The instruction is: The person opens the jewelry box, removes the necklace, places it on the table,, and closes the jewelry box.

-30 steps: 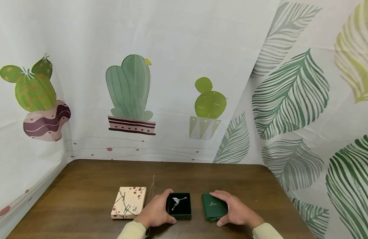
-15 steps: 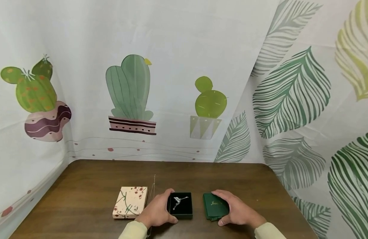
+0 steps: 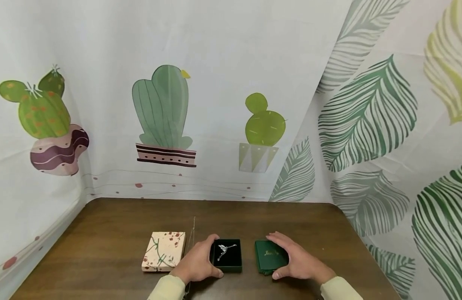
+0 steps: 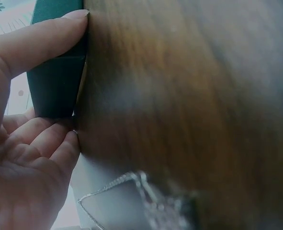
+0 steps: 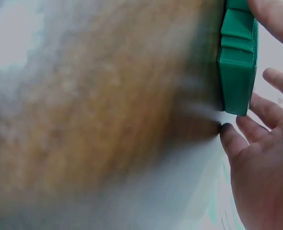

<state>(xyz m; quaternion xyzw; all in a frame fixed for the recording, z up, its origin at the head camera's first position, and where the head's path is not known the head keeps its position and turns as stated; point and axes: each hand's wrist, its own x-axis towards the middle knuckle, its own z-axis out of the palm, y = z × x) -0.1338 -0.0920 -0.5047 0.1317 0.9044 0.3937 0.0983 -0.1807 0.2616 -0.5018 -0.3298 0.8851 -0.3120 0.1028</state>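
My left hand grips a small dark green jewellery box, thumb at the near side and fingers at the far side. Inside, on black padding, lies a silver winged charm with a short chain. Over at the right, my right hand is spread around the green box lid, which has gold lettering and a bow on its side. In the right wrist view the fingers stand apart from the lid. A thin chain shows beside the left hand, partly hidden by it.
A cream gift box with red blossoms and green stems sits left of the left hand. The brown wooden table ends at a hanging cloth printed with cacti and leaves. In the left wrist view a silver chain appears blurred.
My right hand's fingers have spread away from the green lid, which stays on the table. The left hand keeps its hold on the box. The view has shifted slightly.
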